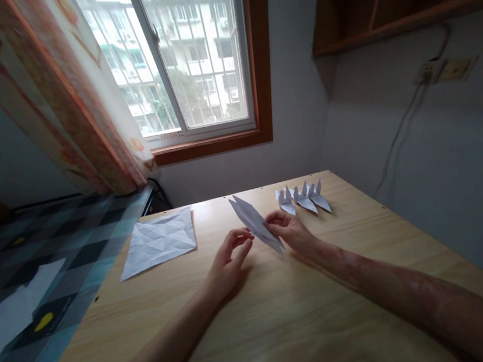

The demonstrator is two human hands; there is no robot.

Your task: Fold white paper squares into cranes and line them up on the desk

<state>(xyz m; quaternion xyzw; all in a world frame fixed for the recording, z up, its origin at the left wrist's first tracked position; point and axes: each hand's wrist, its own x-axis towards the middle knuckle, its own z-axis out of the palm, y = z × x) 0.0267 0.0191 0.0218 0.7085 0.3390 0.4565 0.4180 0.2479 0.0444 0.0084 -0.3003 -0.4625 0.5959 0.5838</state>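
My right hand pinches a folded piece of white paper by its right side, a little above the table. The paper is a long, narrow shape, tilted, with split points at its upper left and lower right ends. Close to its left edge is my left hand, fingers bent and thumb apart; I see nothing held in it. Whether its fingertips touch the paper is hard to make out. Behind my right hand stand several small folded paper figures with upright points. A creased white sheet lies flat at the table's left.
The wooden table has its far edge near the wall and window. Left of it is a checked bed cover with white paper pieces on it. A wooden shelf hangs at the upper right.
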